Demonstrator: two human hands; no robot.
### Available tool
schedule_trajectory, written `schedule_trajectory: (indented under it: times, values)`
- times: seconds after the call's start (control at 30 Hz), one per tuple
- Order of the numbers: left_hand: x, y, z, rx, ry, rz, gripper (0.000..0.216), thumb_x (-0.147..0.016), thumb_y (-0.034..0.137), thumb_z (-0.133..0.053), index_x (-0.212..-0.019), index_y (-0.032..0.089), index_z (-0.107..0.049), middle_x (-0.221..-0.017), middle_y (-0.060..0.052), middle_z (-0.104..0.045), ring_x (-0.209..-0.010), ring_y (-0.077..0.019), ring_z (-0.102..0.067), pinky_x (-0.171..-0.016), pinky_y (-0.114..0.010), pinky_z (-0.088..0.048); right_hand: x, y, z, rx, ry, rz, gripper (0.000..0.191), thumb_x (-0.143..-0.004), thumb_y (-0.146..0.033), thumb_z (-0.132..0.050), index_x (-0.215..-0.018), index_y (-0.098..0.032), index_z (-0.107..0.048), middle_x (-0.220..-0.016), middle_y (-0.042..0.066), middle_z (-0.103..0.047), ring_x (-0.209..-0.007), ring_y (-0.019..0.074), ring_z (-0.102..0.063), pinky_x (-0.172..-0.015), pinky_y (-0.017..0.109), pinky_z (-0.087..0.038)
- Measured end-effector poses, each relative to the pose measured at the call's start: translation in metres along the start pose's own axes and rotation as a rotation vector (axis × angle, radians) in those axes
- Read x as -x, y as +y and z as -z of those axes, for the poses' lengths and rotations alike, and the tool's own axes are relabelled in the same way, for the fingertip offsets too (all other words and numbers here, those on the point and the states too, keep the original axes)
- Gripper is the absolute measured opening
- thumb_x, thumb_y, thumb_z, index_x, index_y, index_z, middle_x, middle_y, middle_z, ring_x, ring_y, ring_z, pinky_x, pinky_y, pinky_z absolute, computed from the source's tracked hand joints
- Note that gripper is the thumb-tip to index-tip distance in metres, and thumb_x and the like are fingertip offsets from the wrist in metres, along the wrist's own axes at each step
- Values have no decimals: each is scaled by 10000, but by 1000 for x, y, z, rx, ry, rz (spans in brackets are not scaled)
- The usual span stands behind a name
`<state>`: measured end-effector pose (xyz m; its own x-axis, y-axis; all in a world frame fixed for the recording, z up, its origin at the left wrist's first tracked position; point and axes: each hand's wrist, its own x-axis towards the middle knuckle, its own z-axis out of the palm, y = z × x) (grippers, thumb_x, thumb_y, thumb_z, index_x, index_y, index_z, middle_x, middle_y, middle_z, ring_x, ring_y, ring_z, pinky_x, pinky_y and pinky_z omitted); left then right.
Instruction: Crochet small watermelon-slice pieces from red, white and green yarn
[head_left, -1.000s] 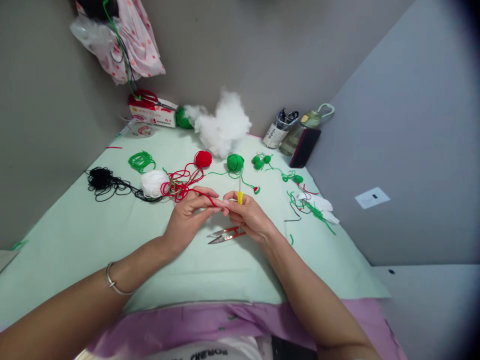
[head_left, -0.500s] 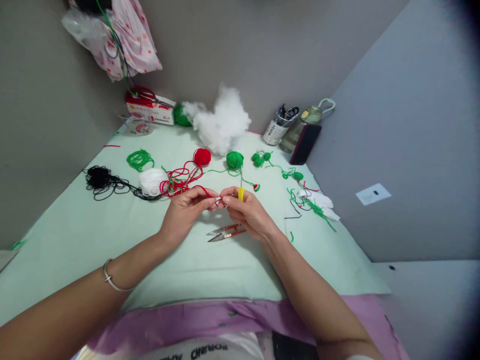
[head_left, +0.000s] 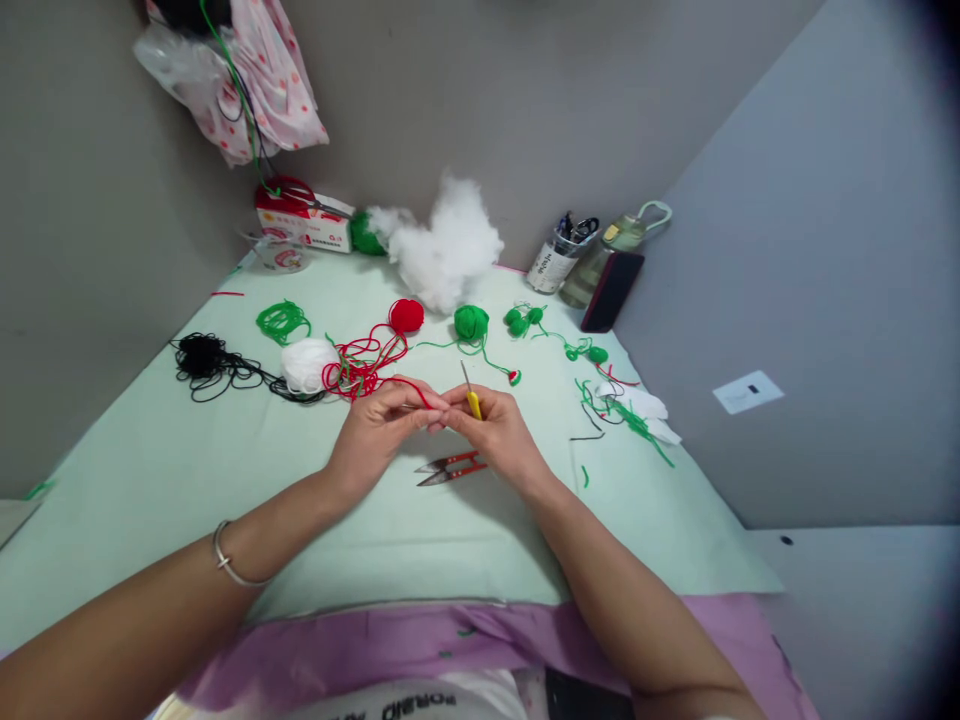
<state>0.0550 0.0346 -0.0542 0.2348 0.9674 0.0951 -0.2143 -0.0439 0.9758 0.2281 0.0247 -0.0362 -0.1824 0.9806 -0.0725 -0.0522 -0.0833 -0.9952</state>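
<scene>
My left hand pinches red yarn, which trails back to a loose red tangle and a red yarn ball. Fingertip to fingertip with it, my right hand grips a crochet hook by its yellow handle, the metal shaft pointing up and away. Whatever small piece of yarn lies between the fingertips is hidden. Below the right hand, thread snips with orange handles lie on the table, their handle end partly covered by that hand.
White stuffing is heaped at the back. Around it are a white yarn ball, black yarn, green yarn, a pen cup, a phone and a bottle. Green scraps lie at right.
The crochet hook has tilted from upright to leaning left, its handle lower. My fingertips have drawn together over the red yarn. The view has shifted slightly.
</scene>
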Motion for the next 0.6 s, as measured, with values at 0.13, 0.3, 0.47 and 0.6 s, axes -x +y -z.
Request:
schedule_trajectory:
  times: [0.13,0.3,0.47,0.6]
  values:
    - [-1,-2,-2,67,-22,88,131,-769,301,-877,-792,203,-794,-692,12,-667,-720,-140,-599,-754,-266,-468,1,-4,3,-74,-93,-153,312,-731,-420,-855,-873,-168,-739,-701,-2,-772,-411,33,-307,-432,228,-232]
    - [-3,-2,0,201,-107,235,257,-824,332,-839,-1028,212,-738,-712,35,-687,-704,-114,-616,-756,-238,-485,-1,-4,9,-107,-180,-190,224,-731,-332,-831,-850,-169,-734,-736,-2,-795,-386,20,-214,-403,244,-124]
    - [-3,1,3,272,-173,326,291,-818,351,-852,-1009,176,-719,-733,26,-662,-680,-93,-605,-686,-200,-493,-1,-1,8,-106,-174,-174,271,-737,-373,-848,-881,-171,-742,-701,-10,-778,-385,22,-217,-402,250,-119]
    - [-2,1,0,275,-160,311,348,-892,508,-763,-849,168,-705,-773,-9,-689,-726,-111,-638,-733,-224,-547,0,-5,6,-134,-98,-178,320,-725,-430,-871,-823,-164,-722,-687,-1,-752,-407,19,-234,-426,254,-115]
